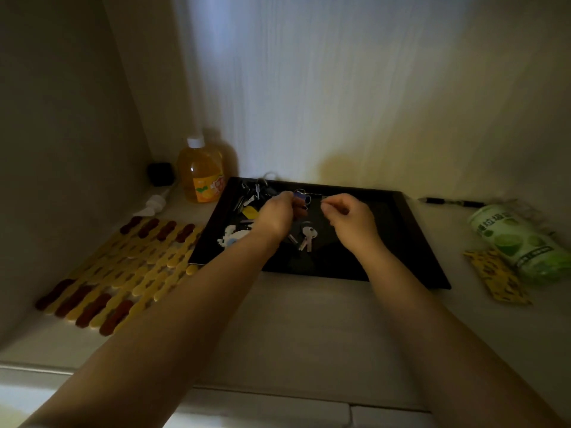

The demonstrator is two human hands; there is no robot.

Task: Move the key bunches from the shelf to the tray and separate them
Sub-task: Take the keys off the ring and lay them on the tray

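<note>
A black tray [411, 242] lies on the shelf against the back wall. Both hands hover over its far half. My left hand [275, 216] pinches a bunch with a blue tag [302, 197] and a ring. My right hand [352, 219] pinches a small key [324, 199] linked to that bunch by a thin bar. Another key bunch [253, 193] lies in the tray's far left corner, with a yellow tag [250, 212] beside it. A white pixel-style charm [236, 237] lies left of my left wrist. Two silver keys [307, 237] rest between my wrists.
An orange drink bottle [202, 171] and a black cube [160, 174] stand at the back left. A yellow and brown slatted mat [123, 270] lies to the left. A green can [519, 242], a yellow card [497, 276] and a pen [448, 202] lie to the right.
</note>
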